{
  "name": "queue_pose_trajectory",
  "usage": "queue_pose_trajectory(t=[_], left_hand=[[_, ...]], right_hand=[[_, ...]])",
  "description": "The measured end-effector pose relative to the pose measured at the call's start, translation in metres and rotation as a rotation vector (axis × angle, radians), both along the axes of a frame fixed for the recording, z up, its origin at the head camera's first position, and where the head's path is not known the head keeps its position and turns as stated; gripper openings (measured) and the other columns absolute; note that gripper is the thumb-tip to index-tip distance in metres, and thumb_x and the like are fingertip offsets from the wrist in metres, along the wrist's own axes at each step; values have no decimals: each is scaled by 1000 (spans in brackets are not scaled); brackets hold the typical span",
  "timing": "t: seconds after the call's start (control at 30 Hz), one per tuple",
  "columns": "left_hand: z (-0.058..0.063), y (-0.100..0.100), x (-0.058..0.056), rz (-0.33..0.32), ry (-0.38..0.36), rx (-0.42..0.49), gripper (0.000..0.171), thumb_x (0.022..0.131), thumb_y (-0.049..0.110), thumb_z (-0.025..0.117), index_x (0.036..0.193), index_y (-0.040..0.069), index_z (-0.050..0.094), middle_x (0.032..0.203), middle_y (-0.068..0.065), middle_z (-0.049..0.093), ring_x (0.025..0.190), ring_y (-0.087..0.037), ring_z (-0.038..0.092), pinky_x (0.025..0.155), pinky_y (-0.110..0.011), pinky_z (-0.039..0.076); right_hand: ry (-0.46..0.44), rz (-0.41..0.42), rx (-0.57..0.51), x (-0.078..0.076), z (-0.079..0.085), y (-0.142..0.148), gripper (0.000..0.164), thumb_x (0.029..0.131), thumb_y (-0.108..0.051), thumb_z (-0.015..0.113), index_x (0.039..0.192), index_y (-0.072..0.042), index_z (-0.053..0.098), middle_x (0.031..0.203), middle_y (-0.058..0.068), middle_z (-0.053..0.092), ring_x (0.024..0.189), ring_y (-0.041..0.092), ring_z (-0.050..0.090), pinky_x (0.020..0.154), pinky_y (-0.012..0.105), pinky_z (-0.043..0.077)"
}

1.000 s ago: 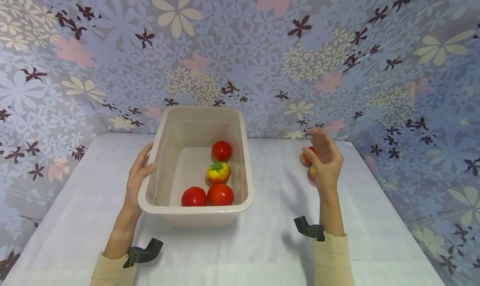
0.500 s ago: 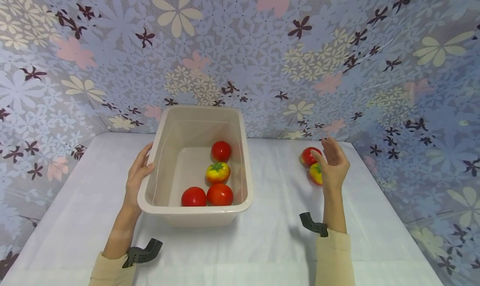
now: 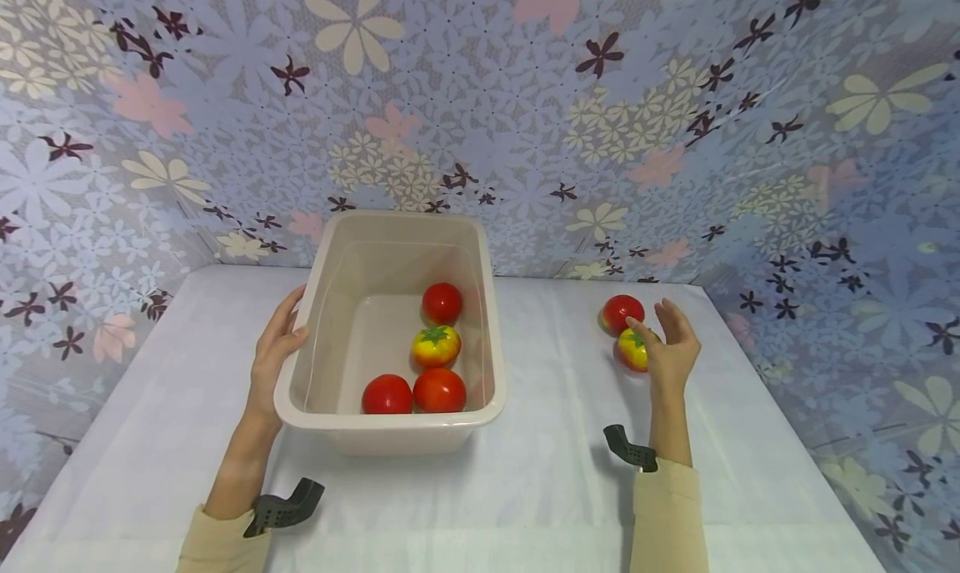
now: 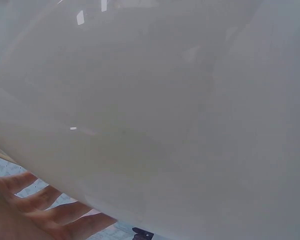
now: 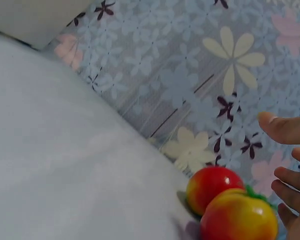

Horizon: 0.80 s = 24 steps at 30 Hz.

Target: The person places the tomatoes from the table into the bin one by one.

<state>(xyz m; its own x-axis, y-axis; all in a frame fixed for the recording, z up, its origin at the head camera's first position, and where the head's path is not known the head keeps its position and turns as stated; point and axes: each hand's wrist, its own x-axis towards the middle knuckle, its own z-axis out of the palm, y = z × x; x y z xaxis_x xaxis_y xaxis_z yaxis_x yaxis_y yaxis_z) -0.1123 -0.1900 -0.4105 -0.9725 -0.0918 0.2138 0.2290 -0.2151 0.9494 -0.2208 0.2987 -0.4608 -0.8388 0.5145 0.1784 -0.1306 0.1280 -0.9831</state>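
A beige plastic bin holds several tomatoes: a red one toward the back, a yellow-red one with a green star-shaped top, and two red ones at the front. My left hand rests against the bin's left side, fingers stretched along its outer wall. On the right, a yellow-red tomato touches a red tomato behind it. My right hand is beside the yellow-red one, thumb over it and fingers spread on its far right; in the right wrist view nothing lies between them.
A white cloth covers the table. Flower-patterned fabric rises behind the table and along both sides. Each wrist carries a black camera mount.
My right hand has moved back and slightly right, then lower to the yellow-red tomato, uncovering both loose tomatoes. The left hand and the bin stay in place.
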Motion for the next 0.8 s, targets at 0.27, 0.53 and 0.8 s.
queue_pose_trajectory(t=[0.27, 0.53, 0.8], left_hand=[[-1, 0, 0, -1, 8, 3, 52, 98, 9, 33, 150, 14, 36, 133, 2, 56, 113, -14, 56, 88, -26, 51], [0, 0, 0, 0, 2, -3, 52, 98, 10, 33, 150, 14, 36, 134, 2, 56, 114, -15, 56, 88, -26, 51], [0, 0, 0, -6, 9, 17, 51, 99, 8, 33, 150, 13, 36, 133, 1, 56, 113, -14, 56, 88, -25, 52]], right_hand=[[-167, 13, 117, -3, -19, 9, 72, 78, -3, 80, 143, -9, 49, 147, 15, 48, 139, 26, 41, 116, 36, 31], [-249, 1, 217, -3, -29, 16, 77, 76, -3, 80, 144, -7, 46, 149, 14, 46, 137, 30, 40, 118, 41, 27], [-327, -4, 265, 0, -30, 18, 78, 78, -13, 80, 146, -5, 43, 150, 17, 43, 138, 34, 37, 117, 45, 27]])
